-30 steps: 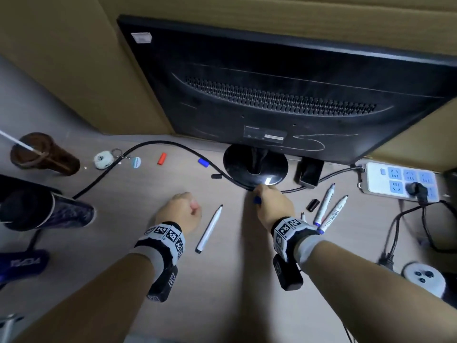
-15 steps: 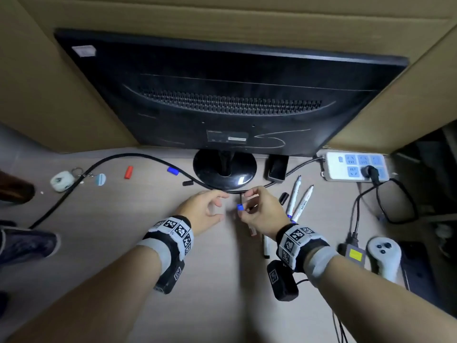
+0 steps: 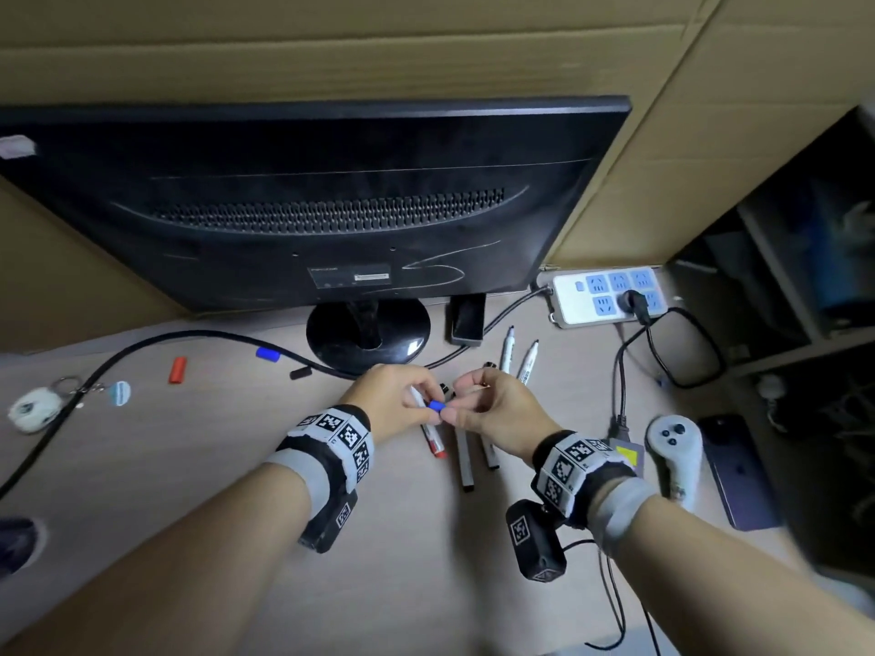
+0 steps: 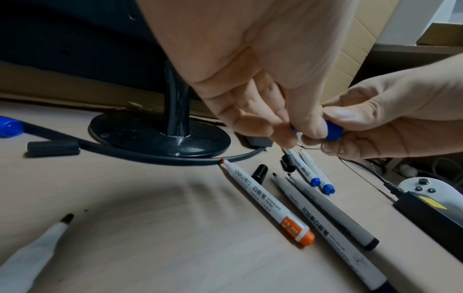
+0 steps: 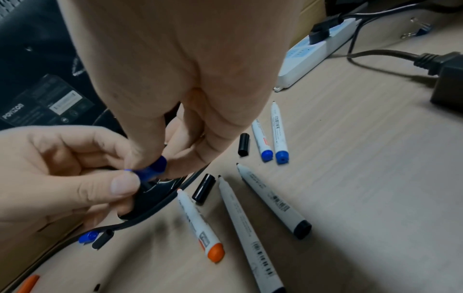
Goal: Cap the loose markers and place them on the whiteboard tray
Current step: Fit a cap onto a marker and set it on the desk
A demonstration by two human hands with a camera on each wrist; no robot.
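A small blue cap [image 3: 435, 406] is pinched from both sides just above the desk, in front of the monitor stand. My left hand [image 3: 427, 402] pinches its left end and my right hand [image 3: 450, 410] its right end [image 4: 334, 128]. Below them lie an uncapped orange-ended marker [image 4: 265, 202], two grey black-ended markers [image 5: 270, 198] and two blue-ended markers [image 5: 265, 138]. Two black caps [image 5: 204, 187] lie loose among them. Another uncapped marker [image 4: 37, 247] lies to the left.
The black monitor [image 3: 331, 205] and its round base [image 3: 369, 338] stand right behind my hands, with a thick cable [image 3: 142, 348] running left. Loose blue [image 3: 268, 354], red [image 3: 178, 370] and black [image 3: 300, 372] caps lie left. A power strip [image 3: 606, 295], controller [image 3: 674, 452] and phone [image 3: 738, 471] sit right.
My right hand brought the blue cap back from the monitor base. My left hand uncurled, moved right and joined it, so both now pinch the cap. The head view swung right.
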